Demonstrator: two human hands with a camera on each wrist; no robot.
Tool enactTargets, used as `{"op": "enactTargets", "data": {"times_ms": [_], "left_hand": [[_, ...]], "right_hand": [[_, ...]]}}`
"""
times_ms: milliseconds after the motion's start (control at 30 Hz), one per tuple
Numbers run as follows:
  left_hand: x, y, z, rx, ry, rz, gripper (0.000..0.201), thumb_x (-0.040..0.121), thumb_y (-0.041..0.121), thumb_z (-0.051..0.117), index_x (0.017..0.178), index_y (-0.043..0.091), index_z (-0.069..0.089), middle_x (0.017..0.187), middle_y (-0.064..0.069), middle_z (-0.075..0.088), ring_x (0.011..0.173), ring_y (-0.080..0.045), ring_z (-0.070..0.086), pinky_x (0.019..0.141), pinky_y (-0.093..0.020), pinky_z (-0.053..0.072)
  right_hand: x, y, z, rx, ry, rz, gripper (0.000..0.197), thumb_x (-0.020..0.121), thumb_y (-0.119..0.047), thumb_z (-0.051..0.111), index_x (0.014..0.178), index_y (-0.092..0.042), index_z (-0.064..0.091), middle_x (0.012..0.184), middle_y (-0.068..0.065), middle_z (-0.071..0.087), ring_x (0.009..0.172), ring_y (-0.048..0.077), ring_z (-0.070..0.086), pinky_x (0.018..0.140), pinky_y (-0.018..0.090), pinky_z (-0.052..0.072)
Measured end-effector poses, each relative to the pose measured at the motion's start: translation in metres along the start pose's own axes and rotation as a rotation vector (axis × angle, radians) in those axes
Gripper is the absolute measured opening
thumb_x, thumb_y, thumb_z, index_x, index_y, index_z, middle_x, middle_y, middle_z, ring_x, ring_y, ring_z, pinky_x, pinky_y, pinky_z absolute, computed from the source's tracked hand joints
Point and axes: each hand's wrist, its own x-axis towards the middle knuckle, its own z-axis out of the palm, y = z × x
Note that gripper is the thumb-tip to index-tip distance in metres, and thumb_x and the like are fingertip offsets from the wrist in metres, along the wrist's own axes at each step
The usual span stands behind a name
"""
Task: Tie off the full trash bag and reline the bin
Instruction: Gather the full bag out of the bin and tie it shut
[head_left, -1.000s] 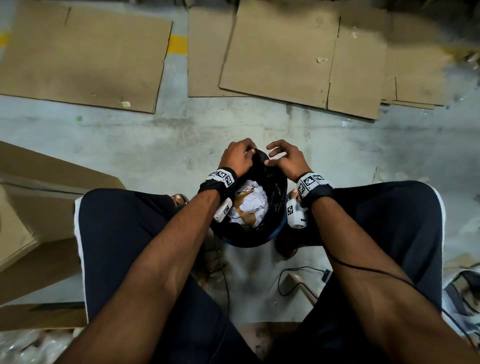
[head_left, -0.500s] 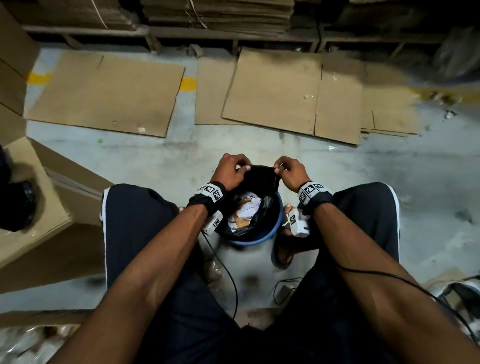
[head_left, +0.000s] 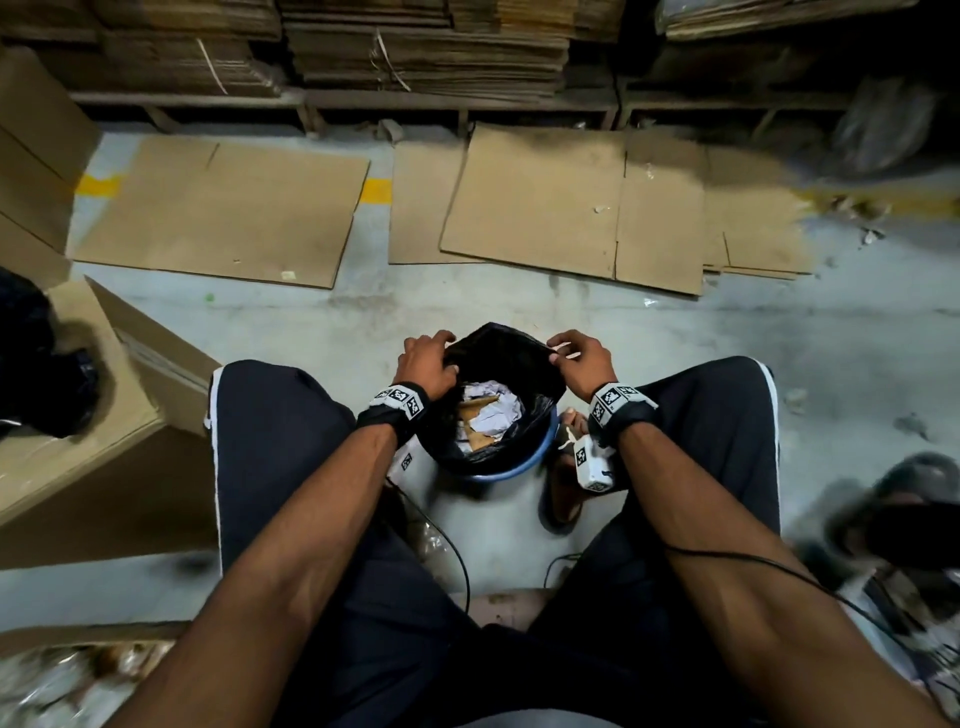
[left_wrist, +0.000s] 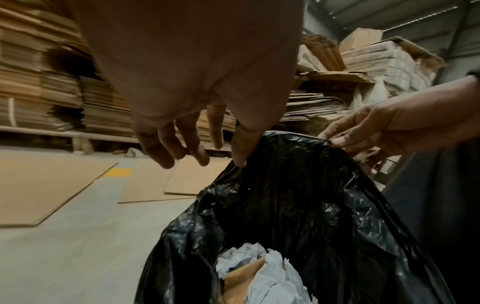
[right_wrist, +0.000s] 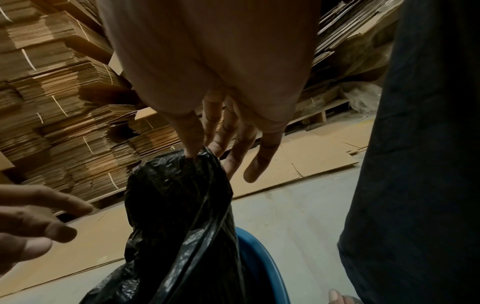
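Observation:
A black trash bag (head_left: 506, 358) (left_wrist: 298, 195) (right_wrist: 179, 201) sits in a small blue bin (head_left: 511, 470) (right_wrist: 262, 265) on the floor between my knees. Crumpled white paper and brown cardboard scraps (head_left: 488, 413) (left_wrist: 257, 273) fill it. My left hand (head_left: 426, 358) (left_wrist: 240, 156) pinches the bag's far rim on the left side, other fingers loosely curled. My right hand (head_left: 574, 356) (right_wrist: 197, 152) pinches the same rim on the right, remaining fingers spread. The rim is lifted above the bin and stretched between both hands.
Flattened cardboard sheets (head_left: 545, 208) lie on the concrete floor beyond the bin, with stacked cardboard on pallets (head_left: 415, 47) behind. A cardboard box (head_left: 78, 415) stands at my left with another black bag (head_left: 36, 364) on it. Cables (head_left: 452, 545) trail on the floor under my legs.
Both hands have drawn apart and raised the bag's far rim, stretching it out above the bin. The head view has tilted up, showing the pallets.

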Motion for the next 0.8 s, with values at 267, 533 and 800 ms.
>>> {"op": "enactTargets", "data": {"times_ms": [267, 533, 800], "left_hand": [[0.015, -0.006, 0.014, -0.142, -0.058, -0.091, 0.050, 0.084, 0.021, 0.068, 0.133, 0.017, 0.055, 0.121, -0.021, 0.060, 0.122, -0.040, 0.052, 0.103, -0.043, 0.045], [0.037, -0.012, 0.029, -0.144, -0.047, -0.254, 0.052, 0.092, 0.023, 0.059, 0.142, 0.016, 0.045, 0.136, -0.019, 0.052, 0.132, -0.040, 0.042, 0.108, -0.047, 0.040], [0.042, -0.044, 0.038, -0.200, -0.198, -0.512, 0.049, 0.080, 0.030, 0.071, 0.121, 0.007, 0.059, 0.125, -0.018, 0.064, 0.115, -0.041, 0.061, 0.100, -0.047, 0.051]], "right_hand": [[0.012, -0.002, 0.015, 0.019, -0.018, 0.017, 0.026, 0.078, -0.023, 0.079, 0.103, -0.023, 0.071, 0.097, 0.004, 0.068, 0.091, 0.025, 0.066, 0.091, 0.042, 0.056], [0.042, -0.031, 0.052, -0.409, -0.048, -0.239, 0.049, 0.080, -0.051, 0.070, 0.125, -0.031, 0.060, 0.123, -0.002, 0.065, 0.115, 0.022, 0.059, 0.100, 0.046, 0.041], [0.064, -0.050, 0.063, 0.050, 0.017, -0.221, 0.012, 0.082, -0.009, 0.064, 0.084, -0.019, 0.070, 0.093, 0.004, 0.070, 0.083, 0.012, 0.063, 0.089, 0.033, 0.052]]}}
